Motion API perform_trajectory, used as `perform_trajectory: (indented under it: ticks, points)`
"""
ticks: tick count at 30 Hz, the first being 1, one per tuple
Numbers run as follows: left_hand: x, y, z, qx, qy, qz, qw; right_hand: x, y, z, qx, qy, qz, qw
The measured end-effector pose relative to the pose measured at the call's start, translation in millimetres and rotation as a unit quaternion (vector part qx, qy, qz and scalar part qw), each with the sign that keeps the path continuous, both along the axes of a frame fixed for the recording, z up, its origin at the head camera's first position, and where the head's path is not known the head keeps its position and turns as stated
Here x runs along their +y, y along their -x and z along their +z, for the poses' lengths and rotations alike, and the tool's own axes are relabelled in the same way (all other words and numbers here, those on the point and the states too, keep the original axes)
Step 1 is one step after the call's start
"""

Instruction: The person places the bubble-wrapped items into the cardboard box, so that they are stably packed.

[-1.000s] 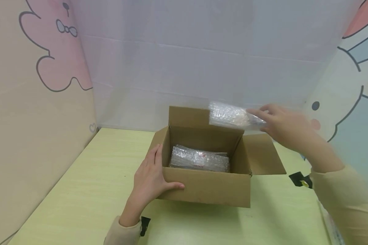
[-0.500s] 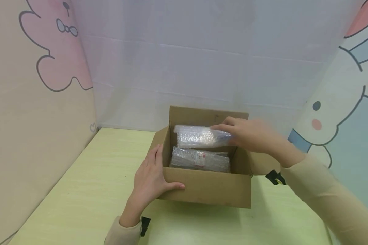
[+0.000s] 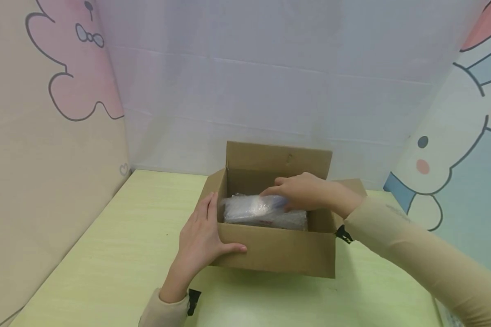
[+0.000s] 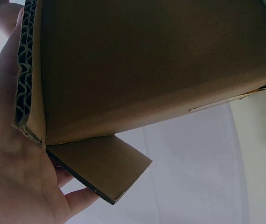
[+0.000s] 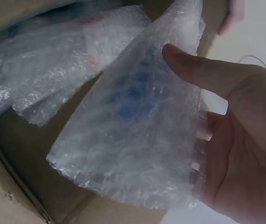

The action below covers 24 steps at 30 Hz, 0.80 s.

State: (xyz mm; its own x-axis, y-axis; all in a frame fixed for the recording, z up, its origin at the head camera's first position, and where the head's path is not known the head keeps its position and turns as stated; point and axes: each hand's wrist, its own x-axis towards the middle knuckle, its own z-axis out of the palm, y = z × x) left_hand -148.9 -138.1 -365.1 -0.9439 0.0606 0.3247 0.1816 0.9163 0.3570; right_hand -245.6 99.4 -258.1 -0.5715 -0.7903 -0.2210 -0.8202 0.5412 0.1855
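Note:
In the head view a cardboard box stands with its flaps folded outward. My left hand holds its left front corner, the thumb lying on the front flap. The left wrist view has the palm against the corrugated flap edge. My right hand reaches over the box and grips a bubble-wrap packet by one side, thumb on top. Something blue shows through the wrap; its kind is hidden. Below this packet, inside the box, lie other bubble-wrapped packets, one with red marks.
The box rests on a pale yellow-green table. A whitish curtain hangs behind it. Printed cartoon panels stand to the left and right. The box's back flap stands upright.
My right hand has carried the bubble-wrap packet from above the right back of the box leftward, down and forward, over the packets inside. My left hand stays on the box corner.

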Motion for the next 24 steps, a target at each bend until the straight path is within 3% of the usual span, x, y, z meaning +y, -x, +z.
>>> perform_trajectory:
  ticks: [9, 24]
  points:
    - [0.7, -0.2, 1.2, -0.002, -0.001, 0.003, 1.0, -14.7, 0.1, -17.1, -0.06, -0.05, 0.0, 0.997]
    - [0.0, 0.4, -0.3, -0.008, -0.002, 0.002, 1.0, -10.3, -0.1, -37.2, -0.077, -0.072, -0.008, 0.994]
